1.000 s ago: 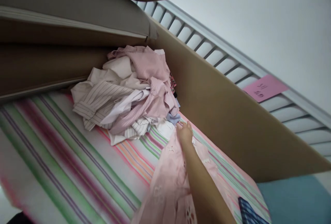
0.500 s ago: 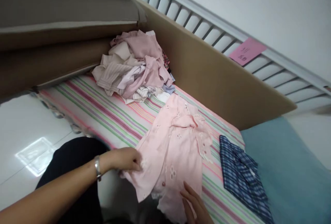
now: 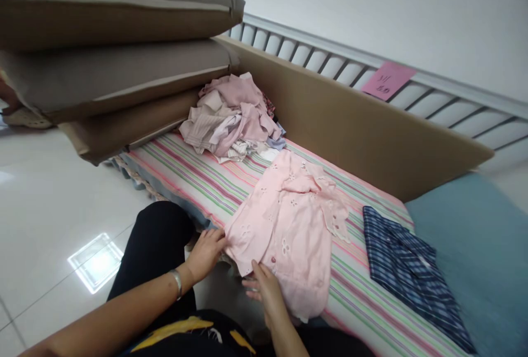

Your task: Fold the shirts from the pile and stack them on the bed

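Note:
A pink blouse (image 3: 305,225) with cut-out embroidery and buttons lies spread on the striped bed cover (image 3: 193,181). My left hand (image 3: 207,252), with a bracelet at the wrist, is closed on the blouse's left edge. At the lower hem, my right hand (image 3: 267,289) touches the cloth near the corner, its fingers apart. To the right lies a folded dark blue plaid shirt (image 3: 408,263). Farther back, a heap of crumpled clothes (image 3: 235,117) in pink, cream and white rests against the board.
Stacked brown cushions (image 3: 124,65) rise at the far left. A tan board (image 3: 350,126) runs along the back, before a slatted rail with a pink note (image 3: 389,80). Blue-green fabric (image 3: 482,247) lies at right. Part of a person's foot (image 3: 28,117) shows on the tiled floor (image 3: 45,208).
A hand reaching along the blouse has drawn back. The blouse now lies flatter, its lower hem straighter. My right hand has shifted left along the hem; my left stays at the edge.

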`<state>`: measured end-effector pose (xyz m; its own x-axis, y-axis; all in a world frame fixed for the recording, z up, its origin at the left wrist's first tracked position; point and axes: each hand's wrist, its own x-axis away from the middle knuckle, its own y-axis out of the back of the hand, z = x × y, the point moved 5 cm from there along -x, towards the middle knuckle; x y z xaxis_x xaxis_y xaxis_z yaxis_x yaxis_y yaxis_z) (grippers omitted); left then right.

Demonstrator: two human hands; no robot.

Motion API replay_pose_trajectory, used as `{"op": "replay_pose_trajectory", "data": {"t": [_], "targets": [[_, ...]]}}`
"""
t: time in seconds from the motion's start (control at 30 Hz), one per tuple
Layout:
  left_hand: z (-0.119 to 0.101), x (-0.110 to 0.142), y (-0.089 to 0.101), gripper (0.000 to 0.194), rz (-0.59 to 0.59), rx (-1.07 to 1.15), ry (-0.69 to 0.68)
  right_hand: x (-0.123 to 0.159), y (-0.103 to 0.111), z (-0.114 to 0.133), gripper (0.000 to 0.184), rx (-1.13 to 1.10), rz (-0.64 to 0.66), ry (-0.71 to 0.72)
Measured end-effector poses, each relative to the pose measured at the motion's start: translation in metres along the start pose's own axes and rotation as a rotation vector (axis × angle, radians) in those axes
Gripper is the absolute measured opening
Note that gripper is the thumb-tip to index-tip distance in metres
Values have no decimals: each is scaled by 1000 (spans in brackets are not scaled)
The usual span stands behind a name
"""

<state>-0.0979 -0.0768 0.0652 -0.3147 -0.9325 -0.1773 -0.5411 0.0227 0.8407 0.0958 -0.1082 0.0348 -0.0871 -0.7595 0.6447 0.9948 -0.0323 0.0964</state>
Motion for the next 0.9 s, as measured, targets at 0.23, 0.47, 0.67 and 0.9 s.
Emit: {"op": "replay_pose_trajectory", "data": {"t": [0.23,0.47,0.67,0.9], "targets": [[10,27,0,14,125,-7,121,14,-14,16,47,-156,174,195],[10,52,4,11,72,243,412,13,-13,10,52,-148,198,202],[12,46,-6,15,73,272,428,-9,-13,-12,51,80,122,144],[34,41,-33,28,136,333,430,-19,31,47,28,418,-86,424]]}}
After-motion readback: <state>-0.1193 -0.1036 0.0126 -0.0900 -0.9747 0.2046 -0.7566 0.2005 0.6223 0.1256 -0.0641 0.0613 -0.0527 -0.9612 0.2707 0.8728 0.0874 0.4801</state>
